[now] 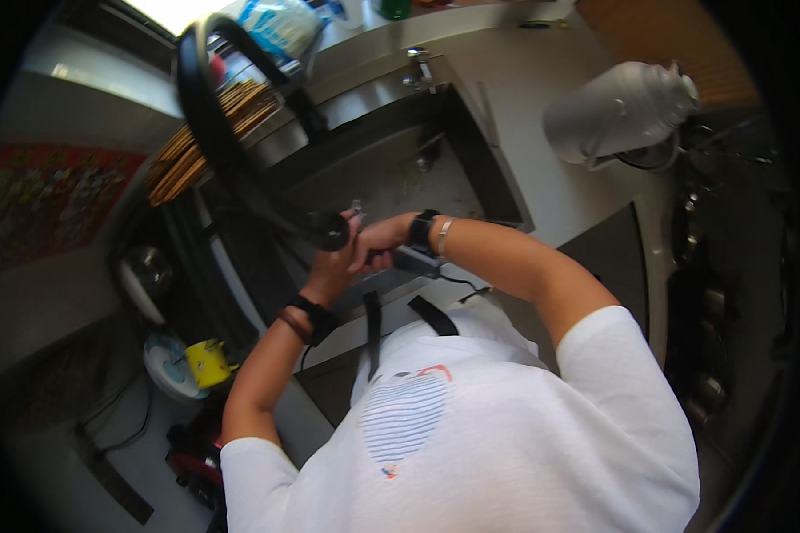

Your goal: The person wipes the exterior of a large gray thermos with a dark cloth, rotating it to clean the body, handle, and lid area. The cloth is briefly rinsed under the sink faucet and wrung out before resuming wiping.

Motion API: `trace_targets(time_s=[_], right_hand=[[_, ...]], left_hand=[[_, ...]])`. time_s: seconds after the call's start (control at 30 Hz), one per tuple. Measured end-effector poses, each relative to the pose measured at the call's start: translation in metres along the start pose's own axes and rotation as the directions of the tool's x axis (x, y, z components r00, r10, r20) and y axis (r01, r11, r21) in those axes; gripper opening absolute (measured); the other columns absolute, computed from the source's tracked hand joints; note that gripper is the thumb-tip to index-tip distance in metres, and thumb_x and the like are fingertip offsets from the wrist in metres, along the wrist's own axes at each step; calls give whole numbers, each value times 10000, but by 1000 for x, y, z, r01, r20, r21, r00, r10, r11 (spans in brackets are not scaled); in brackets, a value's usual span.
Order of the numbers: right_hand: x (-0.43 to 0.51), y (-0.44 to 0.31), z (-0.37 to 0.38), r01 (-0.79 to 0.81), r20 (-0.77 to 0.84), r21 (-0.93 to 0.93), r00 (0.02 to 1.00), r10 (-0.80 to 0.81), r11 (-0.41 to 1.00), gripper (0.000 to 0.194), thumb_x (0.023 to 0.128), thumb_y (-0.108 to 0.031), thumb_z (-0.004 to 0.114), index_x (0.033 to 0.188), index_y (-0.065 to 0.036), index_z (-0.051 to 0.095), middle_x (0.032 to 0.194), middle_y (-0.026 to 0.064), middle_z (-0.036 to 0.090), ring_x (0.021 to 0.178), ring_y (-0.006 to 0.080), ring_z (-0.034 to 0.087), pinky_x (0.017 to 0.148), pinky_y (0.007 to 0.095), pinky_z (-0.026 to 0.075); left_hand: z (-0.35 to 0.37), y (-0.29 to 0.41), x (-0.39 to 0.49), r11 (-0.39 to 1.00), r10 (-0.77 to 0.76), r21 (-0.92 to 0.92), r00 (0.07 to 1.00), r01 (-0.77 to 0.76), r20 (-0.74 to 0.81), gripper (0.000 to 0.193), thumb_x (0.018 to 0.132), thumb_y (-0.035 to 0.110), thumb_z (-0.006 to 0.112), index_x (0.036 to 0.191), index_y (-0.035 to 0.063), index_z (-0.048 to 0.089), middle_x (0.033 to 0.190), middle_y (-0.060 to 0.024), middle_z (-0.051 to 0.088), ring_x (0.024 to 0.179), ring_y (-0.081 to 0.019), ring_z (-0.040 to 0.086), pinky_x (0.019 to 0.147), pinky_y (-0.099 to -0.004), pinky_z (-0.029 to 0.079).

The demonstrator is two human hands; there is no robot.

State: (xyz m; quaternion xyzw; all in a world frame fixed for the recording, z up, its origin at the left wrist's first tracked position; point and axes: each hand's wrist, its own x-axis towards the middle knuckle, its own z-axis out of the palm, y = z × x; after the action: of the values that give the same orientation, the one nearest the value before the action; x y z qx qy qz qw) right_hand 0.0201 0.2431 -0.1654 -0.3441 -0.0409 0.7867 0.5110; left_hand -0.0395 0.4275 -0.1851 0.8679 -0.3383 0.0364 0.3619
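My left hand [335,266] and my right hand [381,241] meet over the near edge of the stainless-steel sink [400,176], directly by the dark spray head of the arched black faucet [330,231]. The fingers overlap and blur, so whether either one grips something cannot be told. A small shiny, clear thing, possibly running water, shows at the fingertips. Black bands circle both wrists. A grey box-like device [417,261] with a black cable sits beneath my right wrist. Small scraps lie on the sink floor near the drain [429,154].
A grey thermos jug [613,113] stands on the counter at right. Bamboo slats [203,143] and a blue-white plastic bag [281,30] are behind the faucet. A yellow mug [209,364] stands at lower left near a light blue-white round dish [167,363]. A power strip [117,476] lies beyond.
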Motion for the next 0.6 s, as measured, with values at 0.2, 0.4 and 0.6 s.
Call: trace_targets(time_s=[0.2,0.4,0.6], right_hand=[[33,17,7,-27,-567,-654,679,-467,756,88,813,-111,641,755,-65,593,646,102,612,557,217,608,477,338,431],[23,26,1,-429,-415,-877,454,-789,214,161,825,-203,621,910,-73,665,819,211,694,744,355,695,659,465,548],[-8,5,-11,-468,-218,-881,532,-819,-70,207,846,-272,596,978,-124,656,811,162,700,745,345,699,640,457,548]], left_hand=[[9,-13,3,943,-333,63,917,327,219,231,832,76,644,1045,9,583,960,-212,652,899,-381,641,749,-420,495],[36,-28,9,927,-366,24,887,375,281,122,817,98,660,880,16,596,840,-205,647,790,-389,641,690,-417,502],[36,-36,10,616,-414,-323,644,718,643,102,793,73,664,787,28,572,704,-65,560,581,-198,523,508,-316,393]])
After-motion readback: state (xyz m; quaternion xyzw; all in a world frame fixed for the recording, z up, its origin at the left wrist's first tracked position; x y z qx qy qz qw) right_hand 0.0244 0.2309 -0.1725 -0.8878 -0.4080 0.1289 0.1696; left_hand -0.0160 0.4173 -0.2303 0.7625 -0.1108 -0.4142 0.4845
